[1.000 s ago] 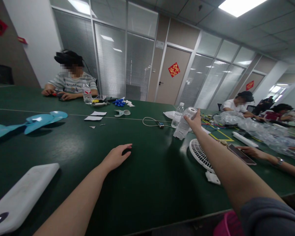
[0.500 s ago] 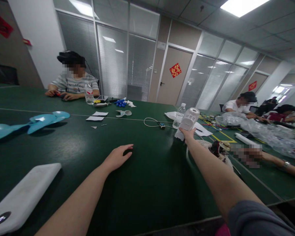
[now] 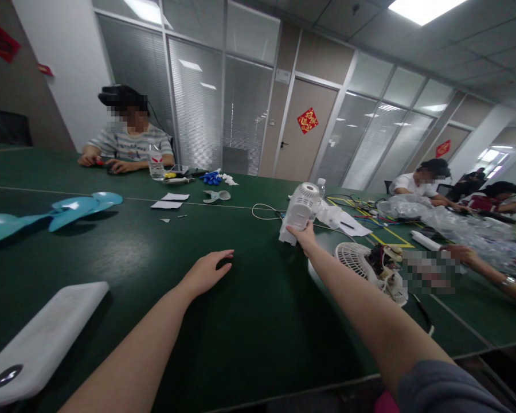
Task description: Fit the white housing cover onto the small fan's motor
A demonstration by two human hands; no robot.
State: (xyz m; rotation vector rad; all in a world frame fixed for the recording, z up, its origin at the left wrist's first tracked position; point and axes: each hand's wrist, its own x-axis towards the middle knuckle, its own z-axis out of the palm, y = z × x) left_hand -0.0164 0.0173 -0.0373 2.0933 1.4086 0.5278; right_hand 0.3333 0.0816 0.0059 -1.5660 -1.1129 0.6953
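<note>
The right hand [image 3: 304, 236] grips a white plastic housing [image 3: 301, 209], a matt, rounded shell pierced by rows of narrow vents near its tilted upper end. The thumb presses on its lower part; the other fingers are partly hidden. I cannot tell whether the housing's lower edge touches the smooth, faintly glossy green table [image 3: 249, 332].

The left hand [image 3: 205, 272], to the near left of the housing and well apart from it, is loosely spread, its thumb parted from gently curved fingers.

Just behind the housing stands a clear water bottle [image 3: 321, 188], mostly covered by it. To the housing's right lies a flat white paper sheet [image 3: 355, 225]; nearer, on that same side, sits a round lattice grille [image 3: 353, 257] of thin white ribs, with dark motor parts [image 3: 384, 261] on it. Far left of the housing are glossy, curved blue blades [image 3: 77, 205], and nearer on that side, a smooth white slab [image 3: 47, 344] with rounded corners and a dark oval inset.
</note>
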